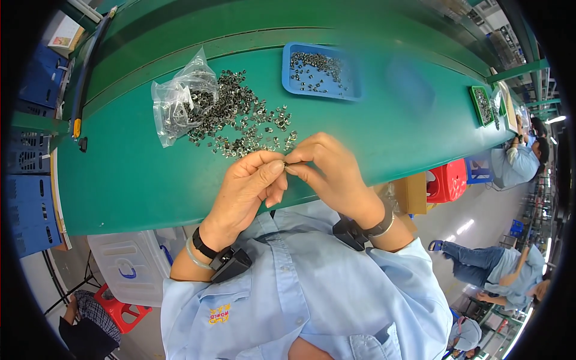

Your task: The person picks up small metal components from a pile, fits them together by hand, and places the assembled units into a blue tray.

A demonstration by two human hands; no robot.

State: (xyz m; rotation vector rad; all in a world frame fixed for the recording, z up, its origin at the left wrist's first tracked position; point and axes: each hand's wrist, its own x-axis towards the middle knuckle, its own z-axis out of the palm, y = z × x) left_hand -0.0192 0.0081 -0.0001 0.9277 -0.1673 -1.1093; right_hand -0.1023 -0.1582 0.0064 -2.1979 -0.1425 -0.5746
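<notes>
My left hand [255, 180] and my right hand [324, 168] meet fingertip to fingertip above the near side of the green bench. Both pinch a tiny dark metal part [285, 164], mostly covered by the fingers, so its exact kind is hard to make out. Just beyond the hands spreads a loose pile of small dark and silvery metal parts [240, 114]. A clear plastic bag [171, 114] lies at the pile's left, with more such parts in and under it. Farther back stands a shallow blue tray [321, 94] with many small parts inside.
The green bench top [120, 180] runs to the far right, where a green tray [482, 107] of parts sits. A lidded clear box [123, 264] is below the left edge. Red stools [447, 182], a cardboard box [413, 192] and several people are around the bench.
</notes>
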